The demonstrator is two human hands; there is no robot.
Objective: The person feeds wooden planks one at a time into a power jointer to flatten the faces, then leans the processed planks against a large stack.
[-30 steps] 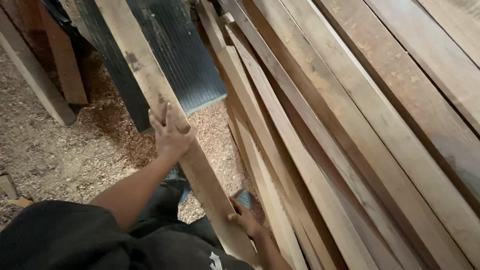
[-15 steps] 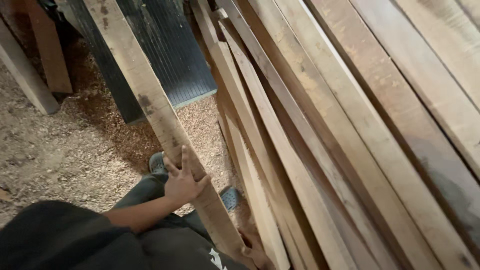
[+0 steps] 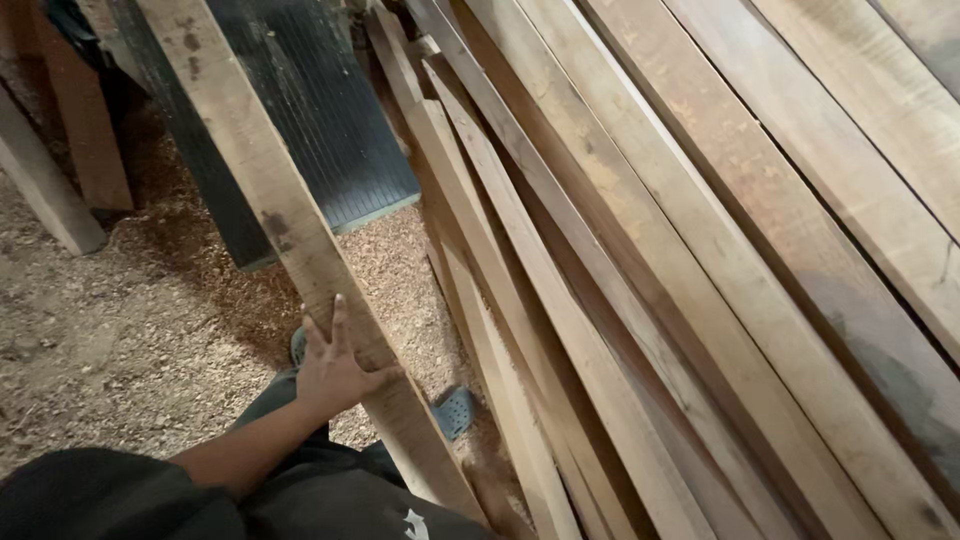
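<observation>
One hand (image 3: 335, 370) only in view, the left, pressed flat with fingers spread against a long plank (image 3: 290, 250), not clenched around it. Plank leaning steeply, lower end down by dark trousers (image 3: 330, 495) and a grey shoe (image 3: 455, 410), just left of stacked boards (image 3: 640, 280). Sawdust floor (image 3: 110, 330) beneath.

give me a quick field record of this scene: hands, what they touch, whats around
left hand: left hand flat against the long plank, fingers spread, not wrapped around it
right hand: not in view
plank: pale wood with dark spots, leaning at a slant from upper left to lower centre
right of it: stacked boards leaning side by side
behind it: dark ribbed panel
floor: sawdust and wood shavings
footwear: grey-blue shoe beside the plank's foot
</observation>
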